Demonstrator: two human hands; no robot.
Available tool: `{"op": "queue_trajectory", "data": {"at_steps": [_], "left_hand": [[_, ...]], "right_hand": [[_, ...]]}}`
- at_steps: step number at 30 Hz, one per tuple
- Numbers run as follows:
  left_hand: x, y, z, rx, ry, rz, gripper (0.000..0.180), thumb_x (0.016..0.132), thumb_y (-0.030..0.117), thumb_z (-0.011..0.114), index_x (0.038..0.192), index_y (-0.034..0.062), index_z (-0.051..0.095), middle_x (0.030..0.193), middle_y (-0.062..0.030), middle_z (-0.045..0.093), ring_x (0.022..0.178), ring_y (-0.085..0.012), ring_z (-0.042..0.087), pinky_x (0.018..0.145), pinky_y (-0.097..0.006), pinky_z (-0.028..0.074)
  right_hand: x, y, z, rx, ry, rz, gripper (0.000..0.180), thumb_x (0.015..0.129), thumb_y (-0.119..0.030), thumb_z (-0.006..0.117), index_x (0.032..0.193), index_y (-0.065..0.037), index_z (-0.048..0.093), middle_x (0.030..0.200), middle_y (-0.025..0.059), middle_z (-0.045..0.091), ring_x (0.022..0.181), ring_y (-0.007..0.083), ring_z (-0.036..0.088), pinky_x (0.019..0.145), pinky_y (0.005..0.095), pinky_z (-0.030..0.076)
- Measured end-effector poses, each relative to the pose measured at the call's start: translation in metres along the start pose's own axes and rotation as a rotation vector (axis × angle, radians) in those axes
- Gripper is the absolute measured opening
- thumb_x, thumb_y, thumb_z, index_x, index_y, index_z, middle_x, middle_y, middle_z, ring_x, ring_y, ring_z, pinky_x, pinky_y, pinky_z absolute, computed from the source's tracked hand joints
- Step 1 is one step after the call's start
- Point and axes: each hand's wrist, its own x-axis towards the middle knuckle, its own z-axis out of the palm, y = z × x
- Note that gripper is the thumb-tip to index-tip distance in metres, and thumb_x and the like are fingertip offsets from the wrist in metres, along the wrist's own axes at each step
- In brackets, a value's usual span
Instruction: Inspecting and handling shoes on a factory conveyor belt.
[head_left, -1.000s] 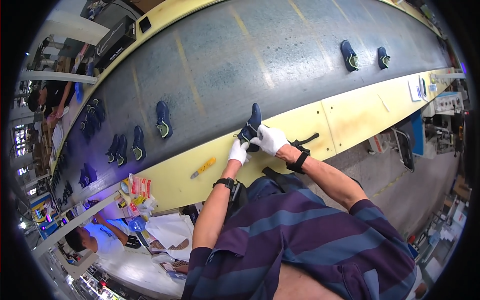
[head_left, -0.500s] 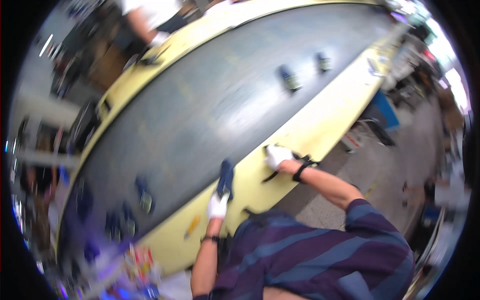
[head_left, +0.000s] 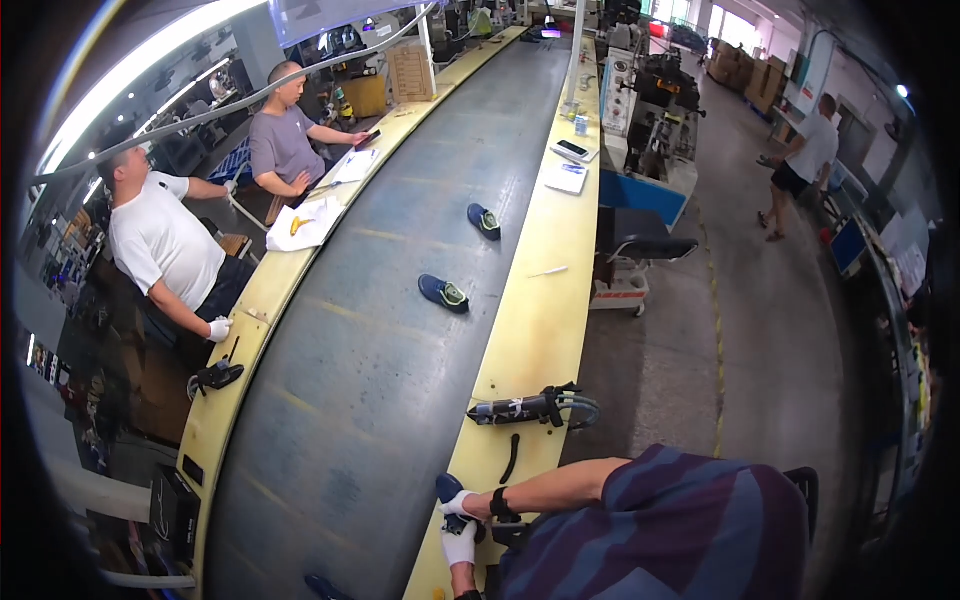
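Dark blue shoe (head_left: pixel 449 489) between gloved hands

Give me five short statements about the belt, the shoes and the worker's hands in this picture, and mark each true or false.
1. Both hands wear white gloves. True: the left hand and the right hand are gloved.
2. The hands are on a blue shoe at the edge of the grey conveyor belt. True.
3. The belt is bare further up. False: two more blue shoes lie on it, one nearer, one farther.
4. A black tool lies on the yellow side ledge. True.
5. The far side is unmanned. False: two people sit there.
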Motion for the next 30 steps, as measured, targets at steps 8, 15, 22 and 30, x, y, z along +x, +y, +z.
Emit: {"op": "queue_trajectory", "data": {"at_steps": [8, 15, 22, 30], "left_hand": [[-0.086, 0.059, -0.033, 0.164, 0.229, 0.234, 0.062, 0.079, 0.02, 0.087, 0.13, -0.003, 0.059, 0.117, -0.0196, 0.068, 0.114, -0.0349, 0.067, 0.098, -0.046, 0.054], [-0.081, 0.085, -0.039, 0.599, 0.486, 0.679, 0.05, 0.089, 0.022, 0.079, 0.129, -0.0009, 0.06, 0.115, -0.0235, 0.069, 0.101, -0.0424, 0.067, 0.089, -0.049, 0.055], [-0.066, 0.141, -0.028, 0.646, 0.315, 0.312, 0.071, 0.074, 0.026, 0.09, 0.131, -0.0004, 0.057, 0.127, -0.0237, 0.063, 0.118, -0.045, 0.063, 0.101, -0.051, 0.052], [-0.023, 0.164, -0.004, 0.502, 0.248, 0.29, 0.082, 0.084, 0.039, 0.084, 0.148, 0.0018, 0.048, 0.149, -0.0248, 0.054, 0.134, -0.043, 0.056, 0.109, -0.05, 0.05]], "right_hand": [[0.044, 0.008, 0.0, 0.554, -0.54, 0.44, 0.041, 0.105, -0.05, 0.06, 0.121, -0.013, 0.063, 0.127, 0.0111, 0.068, 0.12, 0.0383, 0.062, 0.101, 0.0684, 0.049], [0.049, 0.022, -0.015, 0.145, -0.461, 0.167, 0.042, 0.106, -0.047, 0.053, 0.104, -0.009, 0.07, 0.092, 0.0113, 0.076, 0.078, 0.0295, 0.07, 0.075, 0.0507, 0.059], [-0.039, -0.059, -0.119, -0.909, 0.887, -0.987, 0.035, 0.086, -0.034, 0.078, 0.107, -0.007, 0.069, 0.107, 0.0179, 0.07, 0.103, 0.0375, 0.068, 0.091, 0.0496, 0.054], [0.013, -0.044, -0.21, -1.066, 0.596, -0.744, 0.026, 0.09, -0.027, 0.071, 0.101, -0.004, 0.078, 0.103, 0.0238, 0.076, 0.096, 0.0423, 0.075, 0.084, 0.049, 0.061]]}}
